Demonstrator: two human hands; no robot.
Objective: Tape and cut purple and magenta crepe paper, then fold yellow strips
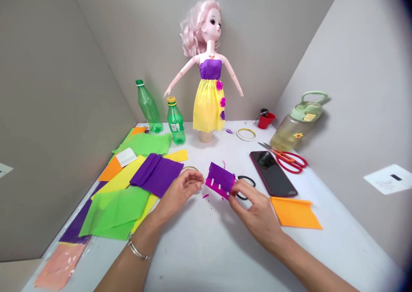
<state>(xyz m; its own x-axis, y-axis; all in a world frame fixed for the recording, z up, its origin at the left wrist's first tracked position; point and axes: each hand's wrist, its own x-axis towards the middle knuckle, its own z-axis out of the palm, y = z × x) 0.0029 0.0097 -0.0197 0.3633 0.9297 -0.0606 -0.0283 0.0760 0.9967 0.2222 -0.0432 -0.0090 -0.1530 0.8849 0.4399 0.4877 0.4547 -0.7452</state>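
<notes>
In my right hand (254, 206), the thumb and fingers pinch the right edge of a small piece of purple crepe paper (222, 175). Along its lower side runs a magenta band with several short white strips on it. My left hand (184, 188) has its fingers stretched out by the paper's left corner; whether the fingertips touch it I cannot tell. Small magenta scraps (205, 196) lie on the table below. Behind the right hand is a black ring-shaped handle (246, 178), partly hidden. A folded purple crepe paper sheet (157, 172) rests beside my left hand.
A doll (209, 103) in a purple and yellow dress stands at the back, near green bottles (176, 124). Coloured paper sheets (112, 210) cover the left. To the right are a phone (273, 172), red-handled scissors (289, 158), a tape roll (246, 134), a water bottle (294, 124) and orange paper (296, 213).
</notes>
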